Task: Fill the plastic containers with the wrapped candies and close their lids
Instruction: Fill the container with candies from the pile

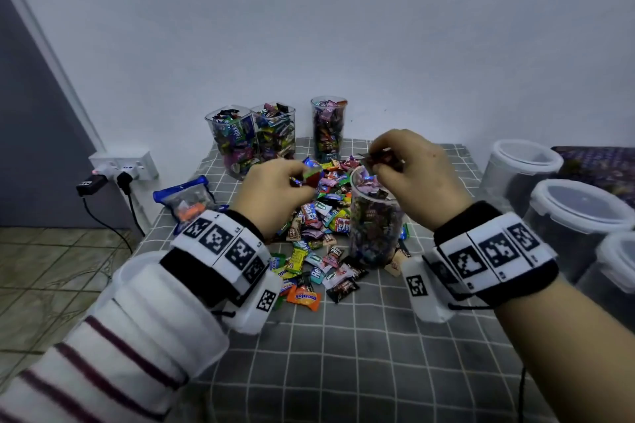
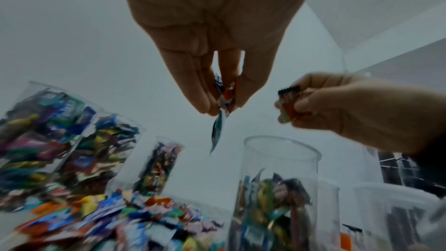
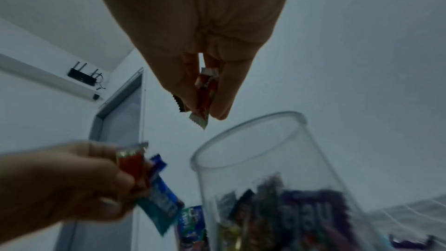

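Now | container (image 1: pixel 374 220) upright, mouth up | left hand (image 1: pixel 271 192), right hand (image 1: pixel 415 175) each pinching candies

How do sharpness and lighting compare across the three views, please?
Head view: dim, bluish, fairly sharp, edges bowed. Left wrist view: left hand clear, candy pile smeared. Right wrist view: right hand clear, container blurred.

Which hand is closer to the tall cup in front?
Right. The right hand pinches candies just above the front container rim; the left hand holds candies off to its left, over the pile.
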